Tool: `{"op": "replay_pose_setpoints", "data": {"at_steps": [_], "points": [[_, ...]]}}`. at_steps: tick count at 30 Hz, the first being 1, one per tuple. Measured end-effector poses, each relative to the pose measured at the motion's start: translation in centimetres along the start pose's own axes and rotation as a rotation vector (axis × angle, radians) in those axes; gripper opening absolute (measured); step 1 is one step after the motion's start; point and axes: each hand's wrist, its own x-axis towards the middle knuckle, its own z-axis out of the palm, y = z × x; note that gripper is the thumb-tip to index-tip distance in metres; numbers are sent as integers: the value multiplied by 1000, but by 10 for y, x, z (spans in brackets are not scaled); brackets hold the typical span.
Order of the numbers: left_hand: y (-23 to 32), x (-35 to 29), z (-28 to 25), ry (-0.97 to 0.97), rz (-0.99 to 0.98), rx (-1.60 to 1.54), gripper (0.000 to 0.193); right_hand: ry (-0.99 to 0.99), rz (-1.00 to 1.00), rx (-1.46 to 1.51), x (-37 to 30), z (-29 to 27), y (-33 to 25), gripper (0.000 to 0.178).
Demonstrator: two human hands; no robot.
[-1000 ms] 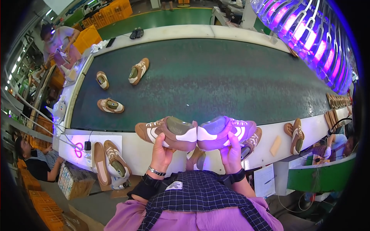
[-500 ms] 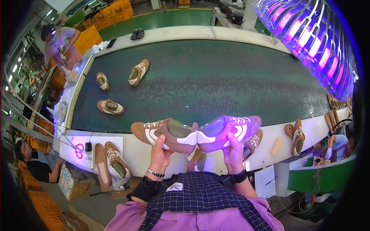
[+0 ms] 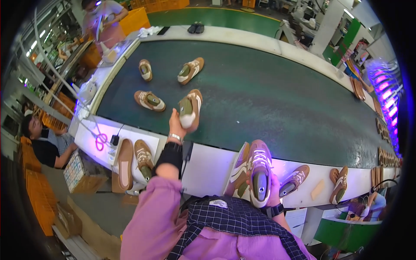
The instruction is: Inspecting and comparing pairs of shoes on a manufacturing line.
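Observation:
My left hand (image 3: 176,125) reaches out over the green belt and is closed on the heel end of a brown-and-white sneaker (image 3: 193,105), its toe pointing away from me. Close to my body, my right hand (image 3: 274,190) grips a second brown sneaker (image 3: 259,162) from its right side, with laces up and a green last inside. Just left of that one, another sneaker (image 3: 239,170) rests on the white ledge, partly covered. To the right of my right hand lies a further sneaker (image 3: 296,178) with a dark green last.
Several sneakers (image 3: 149,100) stand on the belt (image 3: 260,99) at the left. A shoe and a sole (image 3: 125,164) lie on the ledge near pink-handled scissors (image 3: 101,141). A glowing purple lamp (image 3: 387,95) hangs at right. Other people (image 3: 104,21) work at the left.
The two sneakers held heel to heel are now apart. My left hand has carried one out over the belt to the left; my right hand has turned the other toe-away. The view has shifted.

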Motion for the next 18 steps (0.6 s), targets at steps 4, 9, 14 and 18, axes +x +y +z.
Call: {"op": "replay_pose_setpoints", "data": {"at_steps": [4,9,14,18], "points": [[12,22,-58,50,489,699,25,-82,-99,-252,52,22,-9,53],[30,-65,-66,145,401,878,28,-416,-172,-75,211,99,-65,51],[3,-114,-90,77,159,831,24,99,-319,-446,272,129,-101,54],[-48,-145,-91,-63,-84,860,26,-39,-439,-678,187,97,-48,20]]}}
